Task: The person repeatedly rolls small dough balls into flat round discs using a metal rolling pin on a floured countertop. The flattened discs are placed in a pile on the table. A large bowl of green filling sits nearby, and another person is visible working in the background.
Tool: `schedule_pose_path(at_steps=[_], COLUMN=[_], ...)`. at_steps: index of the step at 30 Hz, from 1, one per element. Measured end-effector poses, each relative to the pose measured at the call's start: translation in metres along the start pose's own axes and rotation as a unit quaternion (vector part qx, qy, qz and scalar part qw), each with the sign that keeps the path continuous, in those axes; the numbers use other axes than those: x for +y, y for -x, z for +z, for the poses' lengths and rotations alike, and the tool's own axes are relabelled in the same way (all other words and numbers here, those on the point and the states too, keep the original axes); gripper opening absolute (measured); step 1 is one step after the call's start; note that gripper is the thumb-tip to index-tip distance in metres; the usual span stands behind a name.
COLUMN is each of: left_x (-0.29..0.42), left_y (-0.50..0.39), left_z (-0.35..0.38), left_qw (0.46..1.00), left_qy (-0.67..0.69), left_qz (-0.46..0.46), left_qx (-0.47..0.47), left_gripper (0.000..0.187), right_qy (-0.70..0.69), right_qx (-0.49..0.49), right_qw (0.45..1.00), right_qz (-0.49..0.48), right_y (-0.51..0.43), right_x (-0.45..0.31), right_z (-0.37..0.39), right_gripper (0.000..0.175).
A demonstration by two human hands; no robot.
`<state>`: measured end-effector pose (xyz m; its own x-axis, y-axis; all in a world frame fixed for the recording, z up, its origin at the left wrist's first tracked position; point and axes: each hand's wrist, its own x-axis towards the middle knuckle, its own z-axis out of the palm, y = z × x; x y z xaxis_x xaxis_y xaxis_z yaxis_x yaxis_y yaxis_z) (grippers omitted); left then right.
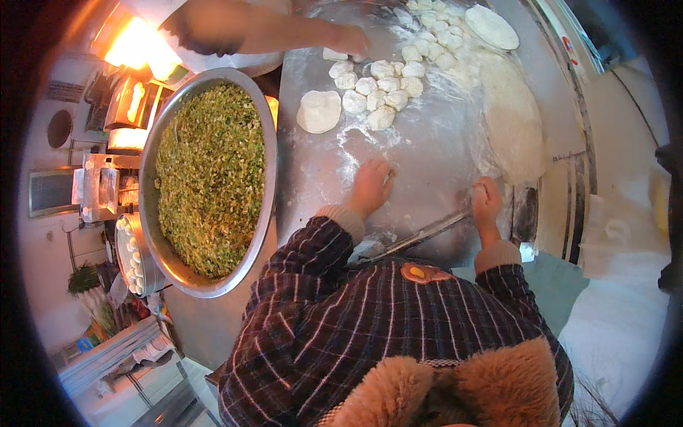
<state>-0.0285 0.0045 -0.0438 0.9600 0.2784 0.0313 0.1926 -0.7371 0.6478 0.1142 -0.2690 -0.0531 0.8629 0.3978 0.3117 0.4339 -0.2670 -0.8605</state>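
Observation:
My left hand point(371, 184) is low over the floured steel worktop point(427, 144), its fingers curled and its palm hidden. No held object shows in it. Farther right, my right hand point(486, 196) is closed like a fist near the front end of a long slab of dough point(509, 117). A narrow straight bar point(421, 235) slants from my coat front up to that hand; whether I grip it is unclear. Beyond my left hand lie a flat dough round point(319, 111) and a cluster of several floured dough pieces point(381, 88).
A wide metal basin point(271, 160) of chopped green filling point(211, 181) stands at left. Across the worktop, another person's arm point(277, 34) reaches over dough pieces. A flattened dough oval point(491, 26) lies at far right. A round steamer point(155, 261) holds white buns.

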Motion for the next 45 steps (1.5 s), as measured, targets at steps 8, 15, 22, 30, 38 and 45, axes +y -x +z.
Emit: schedule_pose_path(at_steps=[8, 15, 22, 30, 38, 45], left_x=[0.027, 0.0, -0.01, 0.018, 0.028, 0.051], left_y=[0.019, -0.017, 0.038, 0.041, -0.002, -0.01], left_z=[-0.005, -0.004, -0.026, -0.008, 0.024, 0.036], left_qw=[0.983, 0.966, 0.996, 0.957, 0.995, 0.982], left_qy=[-0.165, 0.231, 0.012, -0.052, -0.08, -0.143], left_qz=[0.075, -0.085, -0.085, 0.271, 0.06, 0.112], left_qx=[-0.029, 0.076, 0.006, -0.089, 0.017, -0.055], left_gripper=[0.059, 0.052, 0.02, 0.042, 0.067, 0.073], right_qy=[-0.005, -0.02, -0.013, 0.028, -0.022, 0.019], right_qx=[0.05, 0.003, 0.033, 0.016, 0.005, -0.026], right_qw=[0.999, 1.0, 0.999, 0.999, 1.0, 0.999], right_qz=[0.01, 0.02, 0.007, -0.006, -0.002, 0.033], right_y=[0.002, 0.001, 0.002, -0.001, 0.009, 0.007], right_x=[-0.009, -0.02, -0.019, -0.002, 0.01, -0.006], right_z=[0.006, -0.001, -0.001, -0.003, -0.007, -0.013], right_gripper=[0.014, 0.013, 0.01, 0.012, 0.014, 0.015])
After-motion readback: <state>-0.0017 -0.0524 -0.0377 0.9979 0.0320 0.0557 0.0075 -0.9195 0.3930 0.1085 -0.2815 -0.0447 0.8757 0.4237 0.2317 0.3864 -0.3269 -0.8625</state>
